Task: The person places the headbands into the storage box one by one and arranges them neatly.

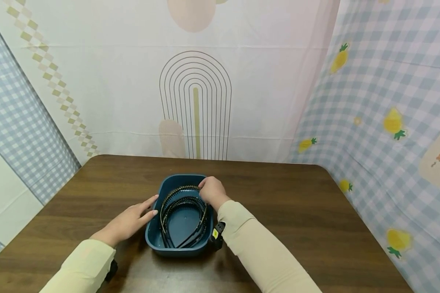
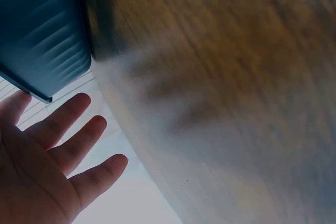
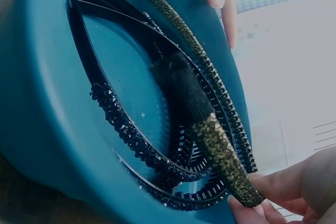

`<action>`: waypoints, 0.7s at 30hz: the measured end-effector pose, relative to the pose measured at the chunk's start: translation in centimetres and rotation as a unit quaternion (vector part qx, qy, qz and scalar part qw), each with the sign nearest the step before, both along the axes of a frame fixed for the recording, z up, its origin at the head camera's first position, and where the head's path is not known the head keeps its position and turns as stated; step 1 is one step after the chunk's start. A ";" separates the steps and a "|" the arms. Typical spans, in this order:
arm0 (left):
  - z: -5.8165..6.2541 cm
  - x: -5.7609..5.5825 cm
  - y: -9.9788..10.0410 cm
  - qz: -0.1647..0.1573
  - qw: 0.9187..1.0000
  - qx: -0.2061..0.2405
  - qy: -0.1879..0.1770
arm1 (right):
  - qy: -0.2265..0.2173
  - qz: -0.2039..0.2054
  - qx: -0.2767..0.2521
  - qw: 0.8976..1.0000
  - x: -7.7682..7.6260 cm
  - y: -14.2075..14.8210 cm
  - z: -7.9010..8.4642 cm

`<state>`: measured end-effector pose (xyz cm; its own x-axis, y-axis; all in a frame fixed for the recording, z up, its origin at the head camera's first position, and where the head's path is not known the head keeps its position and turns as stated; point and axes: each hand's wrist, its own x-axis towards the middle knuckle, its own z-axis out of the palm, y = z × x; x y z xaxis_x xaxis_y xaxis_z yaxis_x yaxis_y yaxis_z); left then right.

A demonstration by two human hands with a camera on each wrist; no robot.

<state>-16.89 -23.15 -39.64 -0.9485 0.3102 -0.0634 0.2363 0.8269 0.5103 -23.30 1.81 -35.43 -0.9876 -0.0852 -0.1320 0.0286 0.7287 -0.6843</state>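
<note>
A blue plastic basin (image 1: 181,252) holds several hair headbands. My right hand (image 1: 213,192) is over its far right corner, pinching a gold-glittered toothed headband (image 3: 216,141) between thumb and fingers. Below that band, black headbands (image 3: 116,116) studded with dark beads lie overlapping in the basin. At the left rim is my left hand (image 1: 126,221), fingers extended and spread, fingertips at the basin's edge. The left wrist view shows this hand's palm and straight fingers beside the ribbed basin wall (image 2: 42,24), with nothing held.
The basin stands on a brown wood-grain table (image 1: 278,203). Behind the table hangs a white patterned cloth (image 1: 260,93), and a blue checked cloth (image 1: 370,89) hangs along the right side. A dark wrist strap (image 1: 217,235) sits near the basin's right wall.
</note>
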 end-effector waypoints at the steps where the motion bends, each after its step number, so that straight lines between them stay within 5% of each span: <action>1: 0.0 0.0 0.0 0.001 1.000 0.000 -0.001 | 0.000 0.001 0.002 1.000 0.1 0.0 0.0; 21: 0.0 0.1 0.1 -0.003 1.000 0.001 0.001 | 0.039 0.024 0.066 0.997 -0.1 0.3 0.2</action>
